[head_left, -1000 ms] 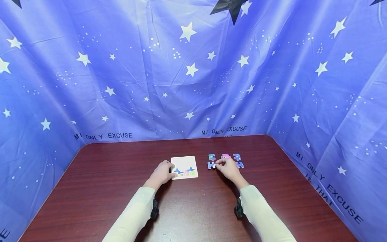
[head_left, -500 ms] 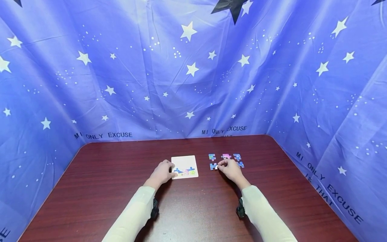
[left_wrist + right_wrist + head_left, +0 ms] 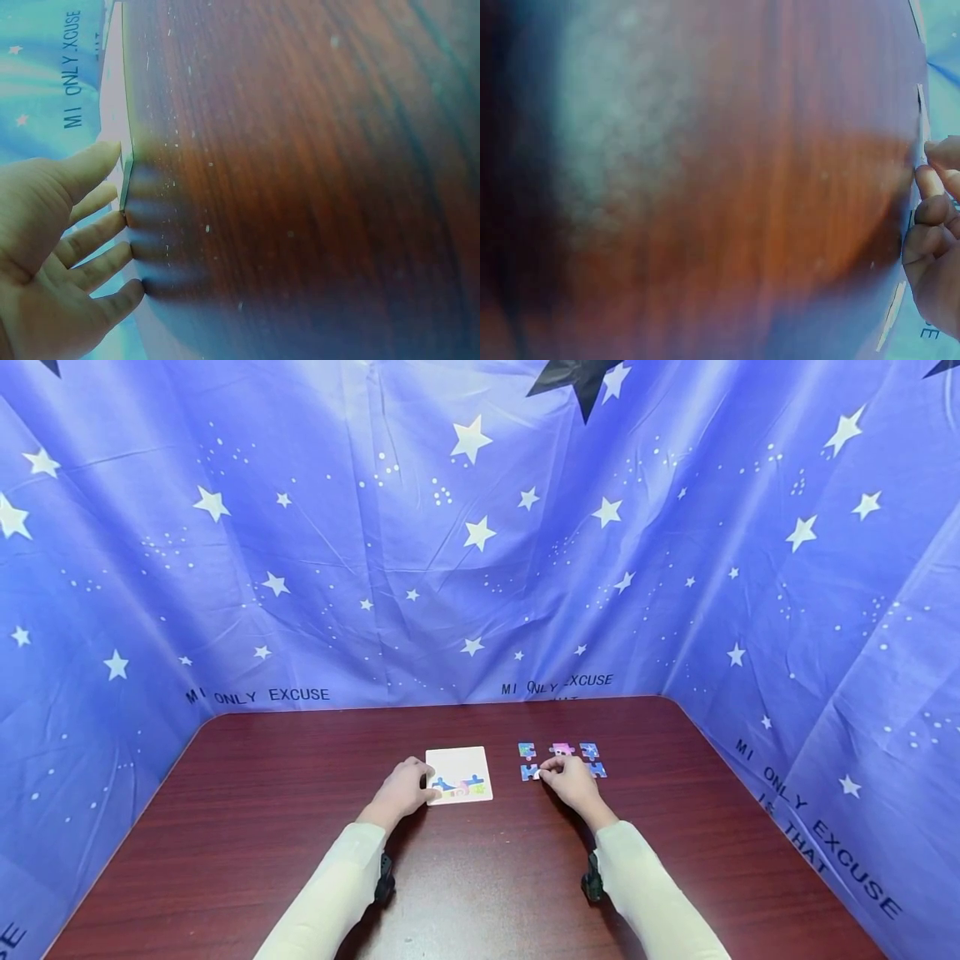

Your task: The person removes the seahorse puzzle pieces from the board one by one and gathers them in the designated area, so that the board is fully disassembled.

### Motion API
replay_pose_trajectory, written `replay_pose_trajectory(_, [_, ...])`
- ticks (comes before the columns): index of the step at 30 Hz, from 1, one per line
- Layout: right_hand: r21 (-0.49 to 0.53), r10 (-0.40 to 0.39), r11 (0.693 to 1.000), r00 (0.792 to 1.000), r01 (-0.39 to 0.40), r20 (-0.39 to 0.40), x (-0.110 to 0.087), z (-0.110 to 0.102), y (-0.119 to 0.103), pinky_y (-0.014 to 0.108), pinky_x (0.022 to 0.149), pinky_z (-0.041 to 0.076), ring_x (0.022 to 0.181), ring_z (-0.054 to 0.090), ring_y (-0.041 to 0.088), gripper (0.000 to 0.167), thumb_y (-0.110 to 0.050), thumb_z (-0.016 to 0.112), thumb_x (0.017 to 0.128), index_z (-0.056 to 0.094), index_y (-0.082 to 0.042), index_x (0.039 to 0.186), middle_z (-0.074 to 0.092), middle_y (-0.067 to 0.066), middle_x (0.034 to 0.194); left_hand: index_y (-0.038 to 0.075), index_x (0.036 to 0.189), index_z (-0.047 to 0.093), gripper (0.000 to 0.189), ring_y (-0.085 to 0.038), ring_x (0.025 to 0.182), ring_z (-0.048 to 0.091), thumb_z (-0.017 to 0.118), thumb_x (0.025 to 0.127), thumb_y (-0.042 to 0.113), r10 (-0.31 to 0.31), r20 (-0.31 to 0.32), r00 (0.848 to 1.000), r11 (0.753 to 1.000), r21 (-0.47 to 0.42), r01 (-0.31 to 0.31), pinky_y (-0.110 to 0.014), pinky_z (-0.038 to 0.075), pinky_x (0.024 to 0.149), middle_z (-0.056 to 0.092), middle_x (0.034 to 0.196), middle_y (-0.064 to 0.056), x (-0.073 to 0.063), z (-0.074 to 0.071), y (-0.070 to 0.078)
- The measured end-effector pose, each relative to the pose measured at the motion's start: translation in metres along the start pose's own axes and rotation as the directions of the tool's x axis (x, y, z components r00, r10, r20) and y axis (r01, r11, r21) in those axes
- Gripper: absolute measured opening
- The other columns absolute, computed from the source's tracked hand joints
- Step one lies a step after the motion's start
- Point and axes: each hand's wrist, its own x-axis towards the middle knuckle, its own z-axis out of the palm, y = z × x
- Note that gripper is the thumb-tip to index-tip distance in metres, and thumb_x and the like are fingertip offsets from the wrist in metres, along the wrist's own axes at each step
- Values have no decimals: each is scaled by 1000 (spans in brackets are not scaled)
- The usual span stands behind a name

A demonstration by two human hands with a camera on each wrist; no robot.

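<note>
A square white puzzle board lies on the table, with blue, pink and green picture parts along its near side. My left hand holds the board at its left edge; the left wrist view shows the thumb over the board and the other fingertips down by the table. To the right, my right hand pinches the right side of a blue and white puzzle piece, low at the table. In the right wrist view that piece appears edge-on at the fingertips.
Behind the right hand lie a blue-green piece, a pink piece and a blue piece. Another blue piece is partly covered by that hand. A starry blue curtain surrounds the dark red table.
Over the first half second my right hand shifted slightly right and nearer, and the pinched puzzle piece moved with it. Since then it stays about put. My left hand keeps its place on the board.
</note>
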Motion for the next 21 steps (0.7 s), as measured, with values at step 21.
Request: replay_pose_trajectory(21, [-39,22,999,1000,-22,-1,1,0,-3,32,64,45,69,57,15,13,-20,68,84,71,-9,89,68,5,79,1,114,63,40,-32,113,51,72,81,22,-8,-4,1000,1000,-8,8,-44,42,97,56,117,-15,-1,-1,1])
